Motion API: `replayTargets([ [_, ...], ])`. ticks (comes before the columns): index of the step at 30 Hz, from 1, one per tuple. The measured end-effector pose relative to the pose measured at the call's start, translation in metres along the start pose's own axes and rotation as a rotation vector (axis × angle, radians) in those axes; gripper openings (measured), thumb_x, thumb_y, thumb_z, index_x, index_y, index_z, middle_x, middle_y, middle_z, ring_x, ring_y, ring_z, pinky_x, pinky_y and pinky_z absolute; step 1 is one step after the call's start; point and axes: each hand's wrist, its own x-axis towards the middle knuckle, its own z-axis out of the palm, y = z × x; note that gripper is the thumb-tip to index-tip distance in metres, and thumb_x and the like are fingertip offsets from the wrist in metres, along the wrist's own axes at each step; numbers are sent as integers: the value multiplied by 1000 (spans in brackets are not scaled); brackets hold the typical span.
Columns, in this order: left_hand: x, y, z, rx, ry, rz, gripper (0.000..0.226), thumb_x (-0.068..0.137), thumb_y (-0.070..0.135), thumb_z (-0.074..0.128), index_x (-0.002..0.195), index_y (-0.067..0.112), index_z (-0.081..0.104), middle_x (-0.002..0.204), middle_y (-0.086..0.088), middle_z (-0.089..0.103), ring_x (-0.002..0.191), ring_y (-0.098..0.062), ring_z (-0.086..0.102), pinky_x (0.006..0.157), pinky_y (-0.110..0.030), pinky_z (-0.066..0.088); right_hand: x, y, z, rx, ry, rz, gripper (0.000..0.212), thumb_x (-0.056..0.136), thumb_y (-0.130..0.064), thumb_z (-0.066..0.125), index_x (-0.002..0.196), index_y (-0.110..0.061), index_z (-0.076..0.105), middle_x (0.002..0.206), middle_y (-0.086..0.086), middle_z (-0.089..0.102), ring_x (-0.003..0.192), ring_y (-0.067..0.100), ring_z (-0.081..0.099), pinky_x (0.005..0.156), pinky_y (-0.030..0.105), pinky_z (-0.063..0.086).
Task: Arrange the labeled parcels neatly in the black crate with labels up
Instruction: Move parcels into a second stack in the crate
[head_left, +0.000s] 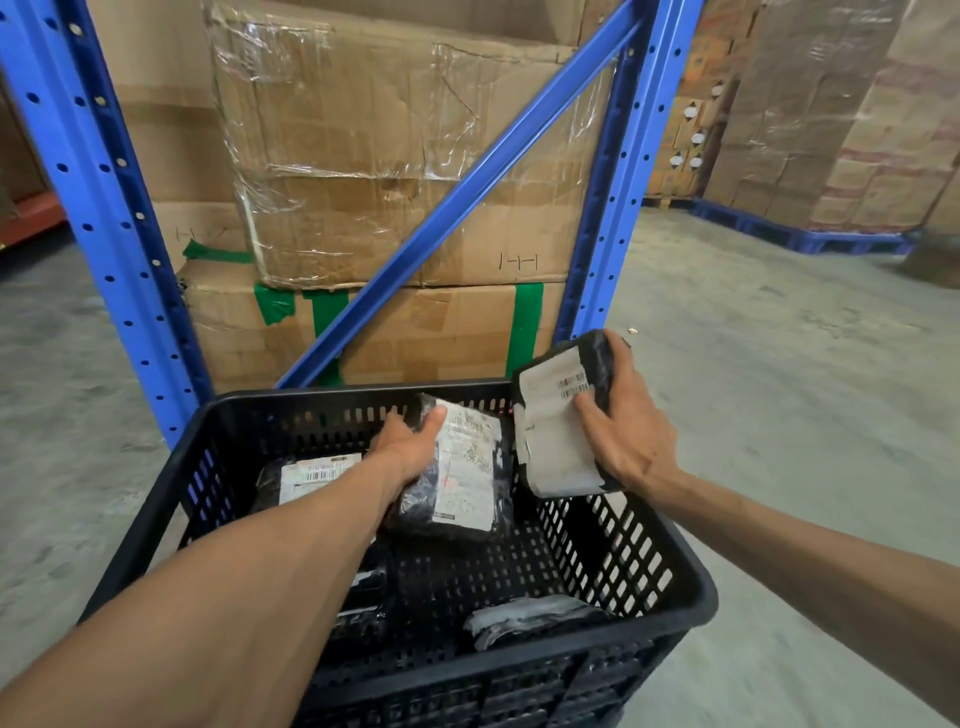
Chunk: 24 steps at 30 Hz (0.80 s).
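A black slotted crate (670, 587) stands on the floor in front of me. My left hand (410, 447) reaches into it and grips a black parcel (462, 478) with a white label facing up, held tilted near the far wall. My right hand (623, 431) holds a second black parcel (556, 421) above the crate's right rim, its white label turned toward me. Another labeled parcel (306, 478) lies at the crate's far left. A crumpled parcel (530, 618) lies near the front right, and a dark one (363, 603) is partly hidden under my left forearm.
A blue steel rack (130, 270) with a diagonal brace stands right behind the crate, holding stacked cardboard boxes (395, 171). More boxes sit on a blue pallet (810, 234) at the back right. Concrete floor (779, 364) surrounds the crate.
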Motion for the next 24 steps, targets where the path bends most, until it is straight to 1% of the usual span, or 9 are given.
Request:
replayTargets([
  [3,5,-6,21,2,-91,-29,98,86,75,40,160,19,11,167,-8,19,153,-34,21,122,-51,23,6,4,-6,171,-62,66,77,82,-36,50,145,-59,13,142,-11,59,116,32,62,102,53,48],
  [7,19,-13,50,-30,-142,-125,91,92,70,35,161,17,7,168,-8,10,155,-33,13,123,-49,17,18,16,6,380,-176,152,78,75,-35,55,137,-68,20,117,-33,57,116,25,61,107,54,47],
  [11,44,-44,82,-80,-187,-240,94,89,74,33,159,12,23,164,-13,24,150,-36,26,121,-49,26,22,18,29,395,-262,135,83,67,-42,55,137,-67,19,140,-15,58,123,24,60,109,52,45],
  [14,103,-104,121,-59,-170,-255,122,57,97,37,146,15,48,150,-14,49,136,-36,48,114,-46,40,26,18,44,358,-275,150,78,71,-38,52,136,-67,19,139,-13,60,122,25,61,108,53,45],
  [15,123,-126,134,-59,-164,-287,113,62,95,38,141,16,53,146,-15,52,134,-36,49,113,-42,40,27,19,48,345,-272,159,74,72,-38,51,133,-69,21,138,-13,61,121,26,61,108,53,45],
  [17,120,-132,137,-106,-149,-341,57,99,60,33,138,21,49,142,-20,50,137,-35,45,107,-35,40,28,22,56,331,-268,175,72,71,-40,50,127,-74,21,136,-13,61,123,28,60,109,52,44],
  [18,105,-124,131,-185,-141,-375,52,105,46,29,144,16,44,149,-23,44,139,-36,43,109,-36,38,27,24,60,328,-274,178,73,73,-39,51,129,-72,19,134,-13,60,123,28,60,110,51,44],
  [21,82,-111,122,-200,-100,-402,66,102,53,34,151,8,40,156,-16,39,142,-33,40,112,-37,35,22,27,69,310,-318,187,74,76,-38,50,135,-68,15,129,-12,59,119,29,61,108,49,46],
  [24,79,-107,122,-225,-81,-419,68,101,55,34,152,9,40,158,-14,36,142,-32,39,115,-40,35,19,33,75,288,-344,194,74,77,-38,49,138,-65,17,130,-9,61,115,30,62,105,49,47],
])
